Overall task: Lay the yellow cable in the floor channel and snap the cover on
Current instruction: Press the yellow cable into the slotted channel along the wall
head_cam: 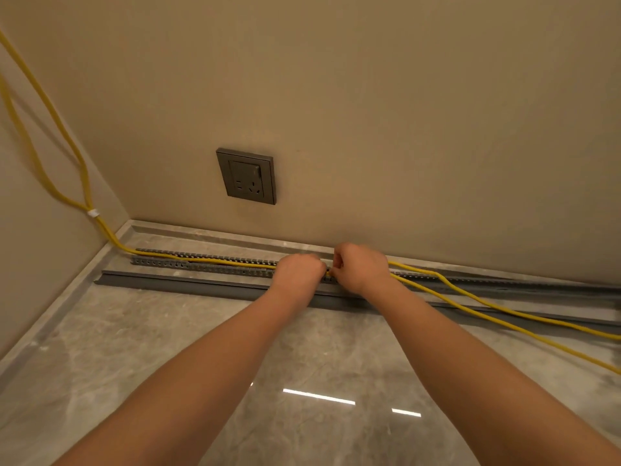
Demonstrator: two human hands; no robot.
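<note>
Cable going into the slotted channel

Left of both hands the yellow cable (pixel 215 262) lies inside the floor channel (pixel 201 266); left hand (pixel 297 272) and right hand (pixel 361 267) each keep a clenched grip on it; cover (pixel 181 282) lies alongside.

The left hand (pixel 297 272) and right hand (pixel 359 267) sit knuckles-up over the floor channel (pixel 201 264), and they cover the stretch of channel and yellow cable (pixel 470 299) beneath them. The fingertips of both hands are hidden, so the grip on the cable cannot be confirmed. Whether the cable sits fully between the slotted walls under the hands cannot be told. To the right of the hands, channel, cover (pixel 188 284) and both cable runs are cut off by the picture's edge. Far left of the hands, the cable leaves the picture at the top edge. The lettering on the white tag (pixel 93 213) is too small to read.
</note>
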